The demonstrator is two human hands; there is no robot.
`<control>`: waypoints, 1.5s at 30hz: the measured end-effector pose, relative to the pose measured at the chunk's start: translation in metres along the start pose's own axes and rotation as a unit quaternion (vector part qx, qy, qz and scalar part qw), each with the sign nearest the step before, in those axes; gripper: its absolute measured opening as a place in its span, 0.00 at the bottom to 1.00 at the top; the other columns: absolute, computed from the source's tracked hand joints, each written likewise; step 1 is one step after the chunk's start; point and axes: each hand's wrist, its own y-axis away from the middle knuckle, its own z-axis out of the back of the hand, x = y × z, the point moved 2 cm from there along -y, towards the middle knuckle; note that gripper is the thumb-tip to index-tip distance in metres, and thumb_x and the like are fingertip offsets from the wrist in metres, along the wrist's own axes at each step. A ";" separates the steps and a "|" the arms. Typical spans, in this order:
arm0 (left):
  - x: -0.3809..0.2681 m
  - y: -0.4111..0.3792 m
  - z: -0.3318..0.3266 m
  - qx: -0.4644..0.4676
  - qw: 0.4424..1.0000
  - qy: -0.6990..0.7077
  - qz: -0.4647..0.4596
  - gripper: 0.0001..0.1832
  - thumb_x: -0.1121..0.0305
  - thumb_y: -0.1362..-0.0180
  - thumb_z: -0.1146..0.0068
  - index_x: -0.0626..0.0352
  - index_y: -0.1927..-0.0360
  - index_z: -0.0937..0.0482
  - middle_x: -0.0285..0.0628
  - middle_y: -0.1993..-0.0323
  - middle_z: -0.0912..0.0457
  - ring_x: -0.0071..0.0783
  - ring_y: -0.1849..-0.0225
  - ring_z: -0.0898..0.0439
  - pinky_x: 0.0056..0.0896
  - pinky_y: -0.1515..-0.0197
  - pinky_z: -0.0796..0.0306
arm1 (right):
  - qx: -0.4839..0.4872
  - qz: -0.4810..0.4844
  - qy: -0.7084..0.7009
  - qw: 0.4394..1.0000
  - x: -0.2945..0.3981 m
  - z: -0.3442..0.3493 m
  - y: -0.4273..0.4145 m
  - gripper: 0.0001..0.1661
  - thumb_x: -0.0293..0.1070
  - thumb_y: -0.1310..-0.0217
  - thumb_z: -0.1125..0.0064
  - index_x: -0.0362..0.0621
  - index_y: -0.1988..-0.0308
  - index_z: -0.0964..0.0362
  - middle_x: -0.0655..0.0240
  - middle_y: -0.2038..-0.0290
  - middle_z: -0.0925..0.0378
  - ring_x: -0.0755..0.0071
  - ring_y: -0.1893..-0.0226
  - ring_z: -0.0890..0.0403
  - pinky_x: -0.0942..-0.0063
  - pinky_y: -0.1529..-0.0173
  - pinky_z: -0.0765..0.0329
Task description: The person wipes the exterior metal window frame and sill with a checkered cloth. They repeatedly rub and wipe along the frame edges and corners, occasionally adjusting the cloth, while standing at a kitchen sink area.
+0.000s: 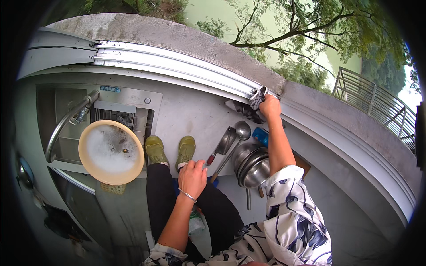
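My right hand [270, 105] grips a bunched dark-patterned cloth with white edging [258, 98] against the white sliding-window track [213, 73]. Below that hand, more dark patterned cloth [246, 111] lies against the foot of the window frame. My left hand [193, 178], a metal bangle at its wrist, is low over my bent leg with the fingers curled; its palm and fingertips are hidden. My feet, in olive-green shoes [185, 151], are on the grey countertop [179, 113], between the sink and the cookware.
A yellowish basin [139, 166] of sudsy water rests over the steel sink [156, 99], beside the curved faucet [63, 123]. To the right are a cleaver [227, 141], a ladle [243, 129], stacked steel bowls [254, 171] and a blue object [260, 136]. Outside runs a concrete ledge [159, 36].
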 end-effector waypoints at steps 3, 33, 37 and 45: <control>0.003 0.004 0.001 0.011 1.000 0.000 0.006 0.13 0.67 0.44 0.41 0.57 0.56 0.21 0.48 0.67 0.24 0.51 0.60 0.22 0.47 0.59 0.28 | 0.018 0.055 -0.043 0.997 0.099 0.006 0.022 0.11 0.33 0.50 0.40 0.43 0.65 0.19 0.52 0.59 0.18 0.52 0.58 0.16 0.58 0.56 0.20; -0.012 -0.008 -0.018 0.089 0.995 -0.049 -0.010 0.11 0.67 0.44 0.41 0.54 0.57 0.21 0.48 0.67 0.23 0.51 0.62 0.22 0.48 0.59 0.28 | -0.094 0.032 -0.118 0.988 -0.029 -0.028 -0.013 0.19 0.38 0.47 0.38 0.48 0.54 0.25 0.54 0.54 0.23 0.45 0.54 0.22 0.53 0.50 0.25; -0.008 -0.009 -0.007 0.055 0.998 -0.029 -0.012 0.11 0.67 0.44 0.41 0.54 0.57 0.21 0.47 0.67 0.24 0.51 0.62 0.22 0.48 0.60 0.28 | -0.141 -0.042 -0.175 0.974 -0.023 -0.029 -0.024 0.22 0.44 0.46 0.36 0.41 0.56 0.21 0.48 0.61 0.19 0.44 0.57 0.19 0.55 0.52 0.25; 0.002 -0.006 0.007 0.018 1.000 0.007 0.015 0.12 0.67 0.44 0.41 0.56 0.56 0.21 0.47 0.67 0.24 0.51 0.62 0.22 0.48 0.60 0.28 | -0.010 0.088 -0.211 0.973 0.153 0.010 -0.002 0.21 0.45 0.48 0.36 0.36 0.65 0.18 0.48 0.70 0.18 0.49 0.66 0.15 0.59 0.57 0.21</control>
